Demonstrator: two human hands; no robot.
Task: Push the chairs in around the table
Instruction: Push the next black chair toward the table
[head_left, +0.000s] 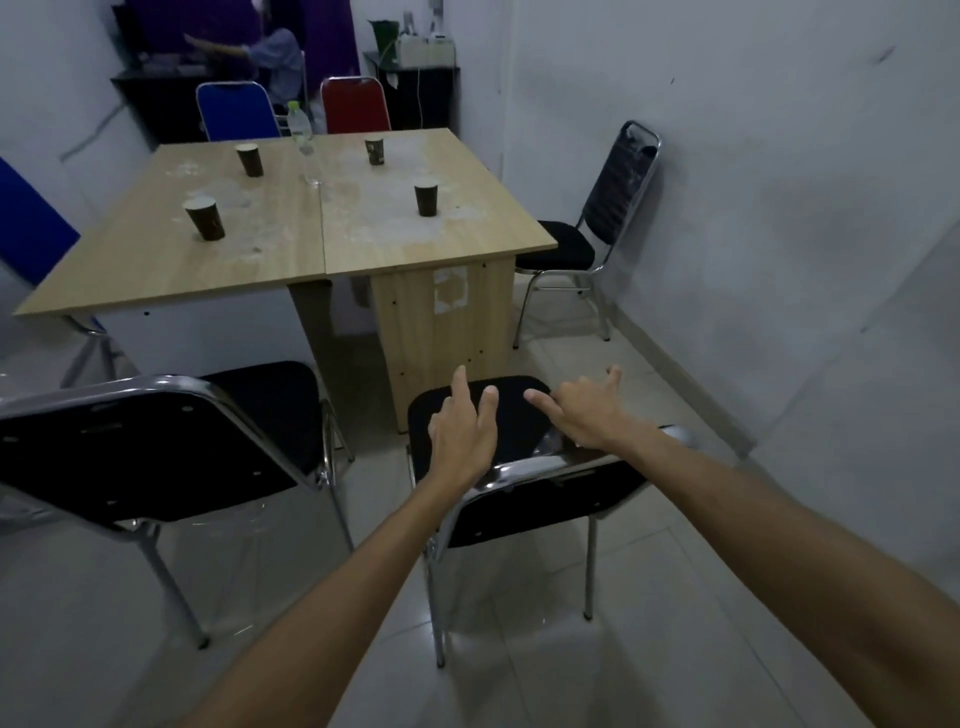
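Note:
A wooden table (363, 239) fills the middle of the room. Right in front of me stands a black chair (545, 499) with a chrome frame, its seat a short way from the table's near right end. My left hand (462, 431) and my right hand (587, 410) reach over its backrest with fingers spread and hold nothing. A second black chair (156, 457) stands at the near left. A third black chair (613, 208) is at the table's right side. A blue chair (236, 111) and a red chair (356, 104) stand at the far end.
Several dark paper cups (208, 218) and a plastic bottle (300, 124) stand on the table. A wall (779, 208) runs close along the right. A person (270, 57) sits at a dark desk at the back. Another blue chair back (31, 218) shows at the left edge.

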